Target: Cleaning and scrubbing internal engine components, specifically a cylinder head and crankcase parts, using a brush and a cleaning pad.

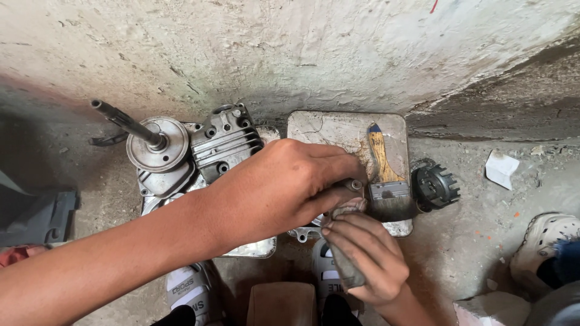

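My left hand [284, 187] reaches in from the left and is closed around a small metal tube [354, 183], whose open end shows past my fingers. My right hand [365, 250] comes up from below with a dirty grey rag [345, 268] in its grip, and the rag's top is pressed against the tube. Both hands are over the front edge of a flat metal tray [338, 130]. On that tray, just right of my hands, lies a wooden-handled paintbrush [386, 175].
A second tray [254, 249] on the left holds a finned engine casing [225, 140] and a round disc with a shaft [158, 143]. A dark toothed ring [435, 187] sits right of the brush. A white scrap [501, 168], someone's shoe [544, 238] and a rough wall [290, 54] surround the spot.
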